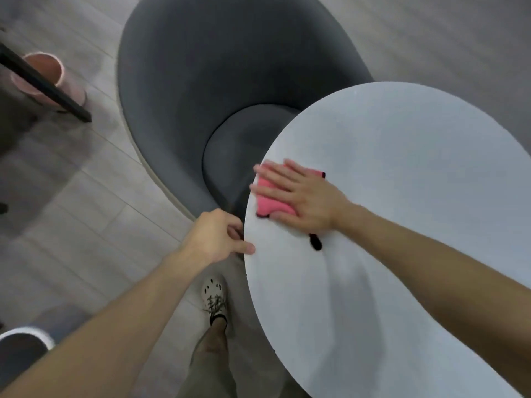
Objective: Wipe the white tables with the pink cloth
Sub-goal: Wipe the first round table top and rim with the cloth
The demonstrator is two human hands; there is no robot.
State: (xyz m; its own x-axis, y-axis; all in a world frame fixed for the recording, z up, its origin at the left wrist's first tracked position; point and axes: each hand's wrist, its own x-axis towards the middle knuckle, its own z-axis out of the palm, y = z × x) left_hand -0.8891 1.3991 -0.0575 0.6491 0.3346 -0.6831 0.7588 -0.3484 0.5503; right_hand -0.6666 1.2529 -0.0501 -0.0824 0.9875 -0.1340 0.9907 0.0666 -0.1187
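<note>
The round white counter (402, 168) is filling the right of the frame, and I am judging it light enough to be sliding or tipping under a hard stroke if its steadying grip is slackening. The grey armchair (201, 81) is sitting just beyond its left rim, waiting to catch anything pushed over. The right hand (304, 196) is pressing down with fingers flat and spread. The left hand (218, 237) is curling round the counter's rim at centre frame. The pink cloth (267, 201) is lying flat under that right palm, close to the left rim, so I am reckoning one more leftward sweep is risking it going overboard. Its black-edged corners are poking out at upper right, lower left and below the wrist. With so much hidden, I am not calling its long axis.
</note>
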